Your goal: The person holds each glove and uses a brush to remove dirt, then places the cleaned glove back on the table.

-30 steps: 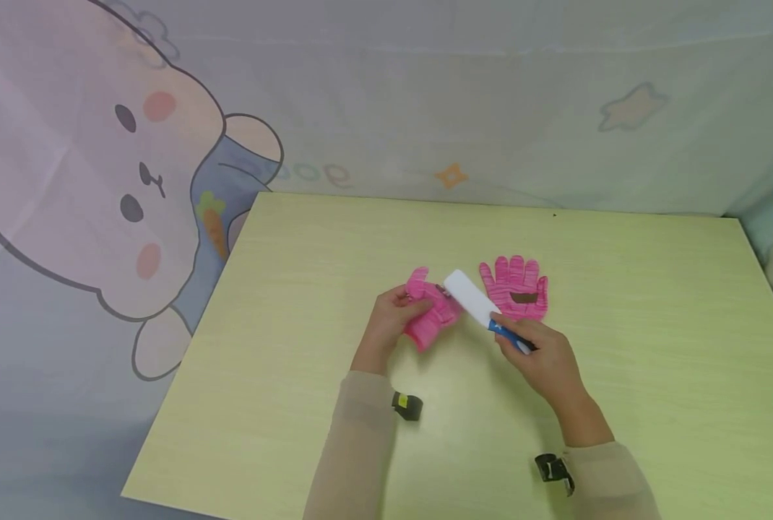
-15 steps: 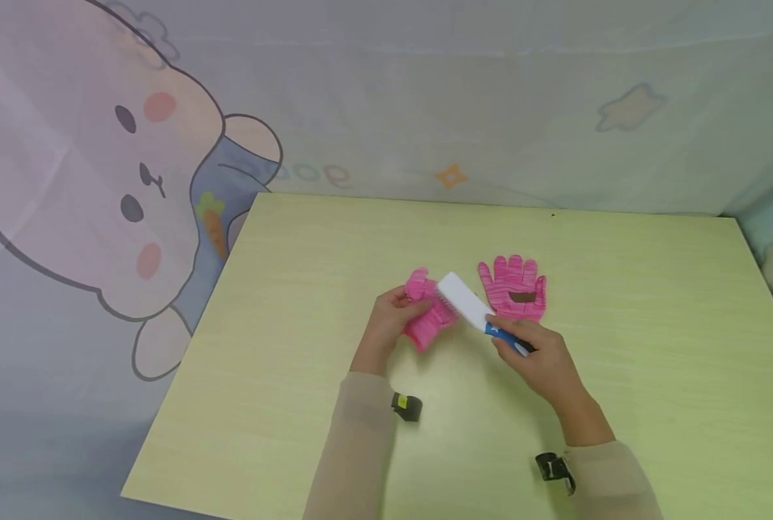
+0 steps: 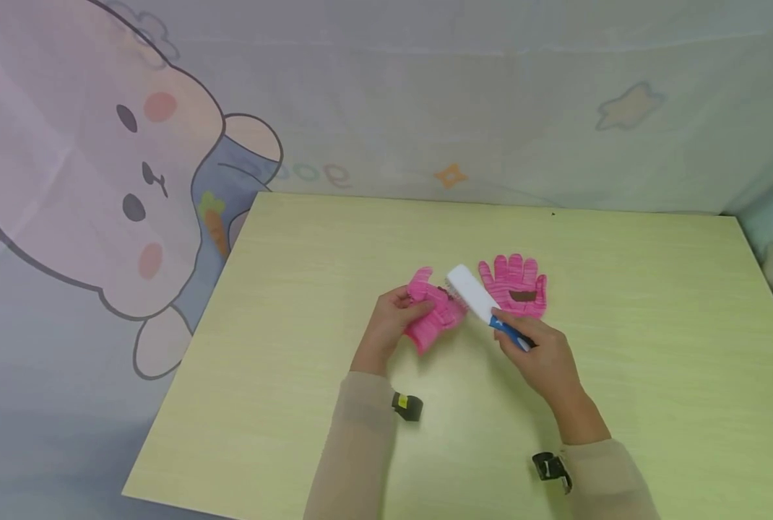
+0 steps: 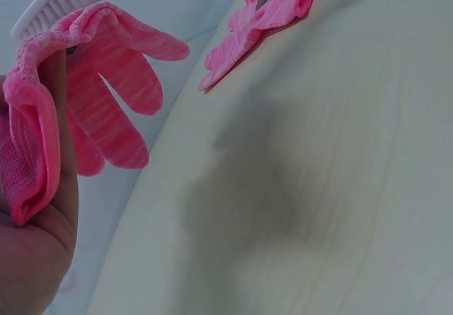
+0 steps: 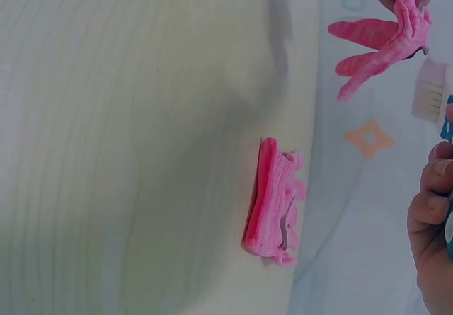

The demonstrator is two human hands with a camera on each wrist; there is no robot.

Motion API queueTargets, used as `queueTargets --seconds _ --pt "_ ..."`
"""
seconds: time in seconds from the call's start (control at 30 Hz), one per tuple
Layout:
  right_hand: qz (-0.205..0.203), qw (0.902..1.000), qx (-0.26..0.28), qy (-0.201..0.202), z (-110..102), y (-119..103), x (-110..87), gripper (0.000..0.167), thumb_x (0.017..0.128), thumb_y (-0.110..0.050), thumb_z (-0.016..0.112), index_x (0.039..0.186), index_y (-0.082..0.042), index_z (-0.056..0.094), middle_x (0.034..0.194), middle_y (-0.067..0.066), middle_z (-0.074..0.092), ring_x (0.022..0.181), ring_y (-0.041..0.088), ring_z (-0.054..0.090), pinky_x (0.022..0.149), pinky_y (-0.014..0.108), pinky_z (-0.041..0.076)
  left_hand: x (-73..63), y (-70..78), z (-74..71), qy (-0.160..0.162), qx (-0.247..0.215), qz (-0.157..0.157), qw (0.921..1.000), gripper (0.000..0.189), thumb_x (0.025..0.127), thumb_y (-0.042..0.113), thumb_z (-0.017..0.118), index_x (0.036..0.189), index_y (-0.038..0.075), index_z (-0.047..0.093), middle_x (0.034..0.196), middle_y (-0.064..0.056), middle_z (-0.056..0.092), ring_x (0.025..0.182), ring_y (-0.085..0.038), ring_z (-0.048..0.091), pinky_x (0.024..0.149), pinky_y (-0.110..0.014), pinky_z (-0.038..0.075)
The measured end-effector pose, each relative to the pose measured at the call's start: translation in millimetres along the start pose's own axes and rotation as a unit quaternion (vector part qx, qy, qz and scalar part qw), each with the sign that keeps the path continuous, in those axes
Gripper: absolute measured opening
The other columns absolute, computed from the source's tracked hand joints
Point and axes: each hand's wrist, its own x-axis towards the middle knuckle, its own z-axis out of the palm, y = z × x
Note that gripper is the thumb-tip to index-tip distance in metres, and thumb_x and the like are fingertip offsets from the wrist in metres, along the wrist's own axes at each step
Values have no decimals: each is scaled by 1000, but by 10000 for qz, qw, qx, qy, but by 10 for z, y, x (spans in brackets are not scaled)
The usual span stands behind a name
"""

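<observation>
Pinching a pink glove (image 3: 443, 316) near frame centre between left fingers (image 3: 416, 311); gripping a white brush (image 3: 474, 293), centre-right, with curled right fingers (image 3: 521, 327).

Pale yellow tabletop (image 3: 263, 347), grey backdrop (image 3: 393, 94), apparently creased cloth, large sideways cartoon animal (image 3: 100, 166) at left, small orange star (image 3: 451, 175)

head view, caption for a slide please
Left hand grips a pink knitted glove; right hand holds a white-and-blue bristle brush beside it.
</observation>
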Motion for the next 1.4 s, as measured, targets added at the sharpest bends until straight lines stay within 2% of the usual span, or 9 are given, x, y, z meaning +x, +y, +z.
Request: queueTargets --seconds 0.1,0.2,0.37,0.43,0.53,0.7,0.9,1.03,1.4 --pt "201 9997 134 48 -25 1 -2 34 78 0 71 111 -6 68 94 12 68 77 19 59 68 5 40 1 1 -6 -12 29 -24 10000 36 83 8 69 117 2 60 99 -12 68 80 -16 65 70 -27 53" --pt "350 9986 401 -14 -44 -1 -5 34 79 1 69 113 -6 67 97 12 68 77 15 56 68 4 39 3 0 -13 -7 66 -20 10000 36 83 9 68 117 2 60 100 -13 67 81 -16 65 70 -27 53" --pt "-101 9971 705 -261 -14 -23 -11 35 76 3 71 110 -6 68 91 8 68 73 11 54 63 10 43 8 -22 -10 -13 9 13 10000 34 83 9 68 115 1 60 98 -12 68 78 -15 64 66 -26 53" --pt "-354 9972 599 -272 7 -35 -9 35 75 3 72 109 -6 69 89 8 68 71 11 55 61 12 43 8 -25 -5 -42 -24 41 10000 33 84 8 68 115 0 60 99 -13 68 77 -15 64 66 -26 53" --pt "-438 9980 435 -141 25 -46 -7 35 74 3 73 107 -6 70 89 9 69 69 12 56 61 11 43 1 -15 -3 -82 -59 52 9999 32 84 6 67 115 -1 60 99 -14 67 78 -15 64 67 -26 53" --pt "-219 9992 320 116 14 -35 9 34 73 3 73 106 -5 70 89 10 69 72 16 59 65 5 40 -22 15 -9 -85 -78 26 9999 31 84 5 66 114 0 60 97 -13 68 78 -15 64 67 -27 53" --pt "71 9996 254 101 -17 -6 12 34 77 2 71 110 -5 68 96 12 68 79 21 60 71 2 38 -30 15 -13 -186 -151 55 9997 33 84 4 65 116 -2 59 98 -12 67 79 -15 64 69 -26 53" --pt "231 9986 476 18 -34 -3 2 34 78 3 69 111 -6 68 100 12 68 81 17 58 71 4 41 -36 17 -19 -161 -146 129 9997 32 85 5 65 116 -1 59 99 -12 67 80 -15 64 70 -26 53" --pt "-291 9953 924 -62 0 -59 -10 35 73 7 72 106 -3 69 84 6 67 68 10 49 56 13 41 -47 10 -23 -182 -350 195 9990 34 86 6 63 119 0 55 108 -12 61 86 -15 61 72 -27 53"
